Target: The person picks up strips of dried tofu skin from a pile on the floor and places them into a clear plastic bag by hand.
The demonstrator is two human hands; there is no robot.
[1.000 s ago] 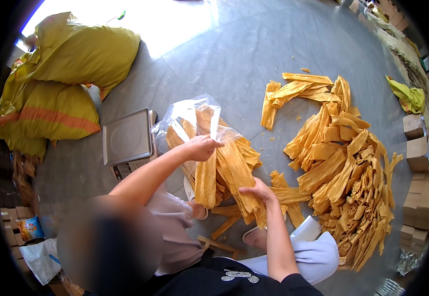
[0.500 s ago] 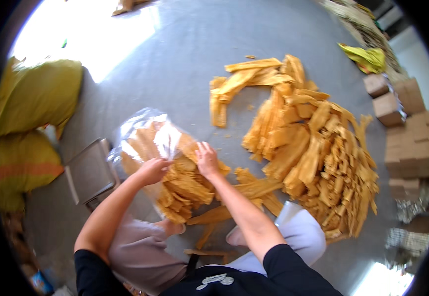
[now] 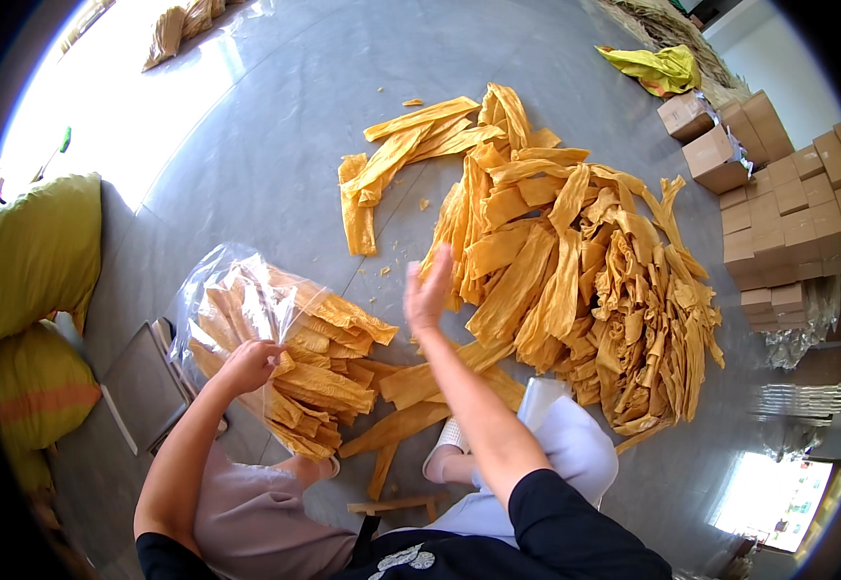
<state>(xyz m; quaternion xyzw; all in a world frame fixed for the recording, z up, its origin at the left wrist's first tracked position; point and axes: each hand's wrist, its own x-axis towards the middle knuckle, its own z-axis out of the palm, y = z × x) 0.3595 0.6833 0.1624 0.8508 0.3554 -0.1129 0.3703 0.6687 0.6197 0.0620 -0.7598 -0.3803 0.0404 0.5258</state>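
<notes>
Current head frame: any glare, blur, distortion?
Head view: gray floor washes out to white at upper left; head view: glints on the clear bag, though the strips in it can be made out; head view: black corners, wide-angle look, boxes tilted near the right rim; head view: yellow pile looks fairly sharp.

Readable words, labels, numbers, signs: none. Cardboard boxes (image 3: 780, 222): any print too small to read.

The bag (image 3: 236, 298) is glossy plastic, the yellow strips (image 3: 512, 280) rough, the floor (image 3: 290, 174) smooth, the boxes (image 3: 773, 227) matt cardboard.
</notes>
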